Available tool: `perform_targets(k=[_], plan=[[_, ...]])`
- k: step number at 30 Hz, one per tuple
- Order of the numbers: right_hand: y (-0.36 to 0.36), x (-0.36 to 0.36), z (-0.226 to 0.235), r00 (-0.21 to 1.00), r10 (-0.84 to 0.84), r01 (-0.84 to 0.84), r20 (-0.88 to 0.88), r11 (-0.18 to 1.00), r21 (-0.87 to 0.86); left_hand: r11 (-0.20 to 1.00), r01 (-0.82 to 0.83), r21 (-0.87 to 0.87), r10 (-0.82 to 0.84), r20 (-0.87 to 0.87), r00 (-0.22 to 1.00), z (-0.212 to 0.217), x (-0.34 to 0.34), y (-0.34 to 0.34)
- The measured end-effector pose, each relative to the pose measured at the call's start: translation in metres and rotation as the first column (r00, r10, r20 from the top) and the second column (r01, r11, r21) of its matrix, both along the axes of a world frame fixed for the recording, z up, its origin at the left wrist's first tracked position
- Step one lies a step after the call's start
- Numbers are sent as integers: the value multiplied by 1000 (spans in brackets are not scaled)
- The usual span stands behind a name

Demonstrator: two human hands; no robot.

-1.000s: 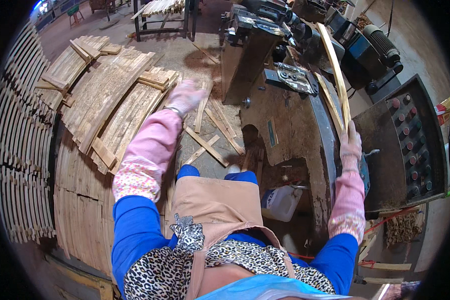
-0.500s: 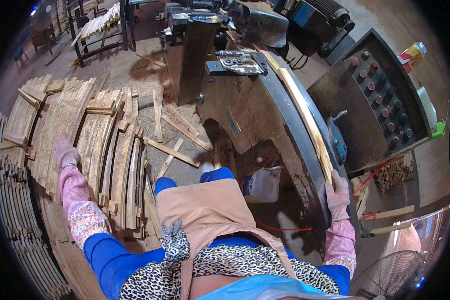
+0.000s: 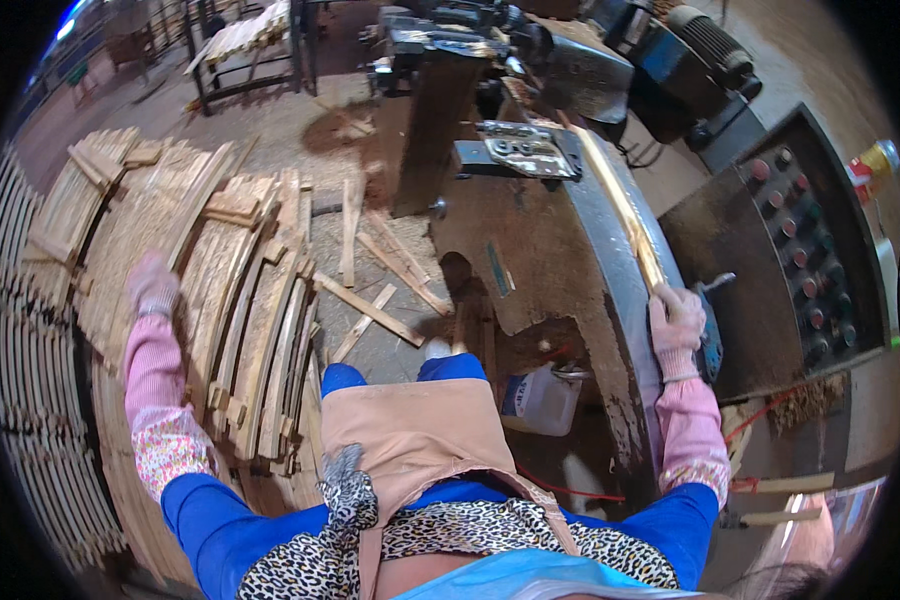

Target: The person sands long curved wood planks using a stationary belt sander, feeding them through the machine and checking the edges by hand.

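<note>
My right hand (image 3: pixel 676 318), in a pink glove, grips the near end of a long curved wooden strip (image 3: pixel 620 205) that lies along the curved steel bed (image 3: pixel 610 300) of a woodworking machine. My left hand (image 3: pixel 153 285), also gloved, reaches down to the left onto a stack of curved wooden slats (image 3: pixel 235 300). Whether its fingers close on a slat I cannot tell. I wear pink patterned sleeves, a blue top and a tan apron.
A control panel (image 3: pixel 805 245) with red and dark buttons sits to the right of the machine. Loose wood offcuts (image 3: pixel 370 300) lie on the dusty floor. A white plastic jug (image 3: pixel 540 400) stands under the machine. More slat stacks (image 3: pixel 30 400) curve along the left.
My right hand has brought the strip down from upright onto the machine bed. My left hand has swung from the loose offcuts out to the slat stack on the left.
</note>
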State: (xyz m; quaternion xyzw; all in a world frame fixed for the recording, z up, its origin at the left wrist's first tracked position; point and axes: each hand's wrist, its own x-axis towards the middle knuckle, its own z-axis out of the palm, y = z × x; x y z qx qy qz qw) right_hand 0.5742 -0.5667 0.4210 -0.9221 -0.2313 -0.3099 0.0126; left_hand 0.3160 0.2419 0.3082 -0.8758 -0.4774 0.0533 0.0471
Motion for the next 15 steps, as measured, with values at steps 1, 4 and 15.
perform_targets(k=[1,4,15], plan=[[16,16,-2,1000,-30,29,8,999,16,999,-26,-25,28,98,995,9,5,-3],[43,61,-8,998,51,-52,29,998,18,969,206,-133,-109,517,849,27,33,-5],[224,-56,16,499,650,-108,-573,703,703,203,892,-404,781,616,102,126,250,-387]])
